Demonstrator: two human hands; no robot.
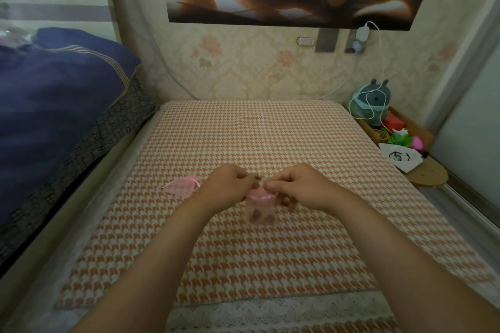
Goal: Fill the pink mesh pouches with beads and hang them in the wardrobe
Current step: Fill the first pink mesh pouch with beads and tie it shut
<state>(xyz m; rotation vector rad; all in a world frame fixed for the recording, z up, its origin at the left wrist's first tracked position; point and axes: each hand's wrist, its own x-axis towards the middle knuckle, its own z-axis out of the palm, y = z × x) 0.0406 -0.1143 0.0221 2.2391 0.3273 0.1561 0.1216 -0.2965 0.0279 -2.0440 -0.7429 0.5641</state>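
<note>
A pink mesh pouch (259, 208) hangs between my hands above the orange houndstooth cloth (243, 143), with a few dark beads showing in its bottom. My left hand (227, 184) pinches the pouch's top on the left side. My right hand (297, 186) pinches the top on the right, and pale beads (263, 179) show between my fingertips. A second pink mesh pouch (180, 185) lies flat on the cloth, just left of my left hand.
A bed with a dark blue quilt (59, 89) runs along the left. At the right sit a grey plush toy (374, 101), a white cable, a white drawstring bag (400, 157) and colourful small items on a wooden shelf. A floral wall is behind.
</note>
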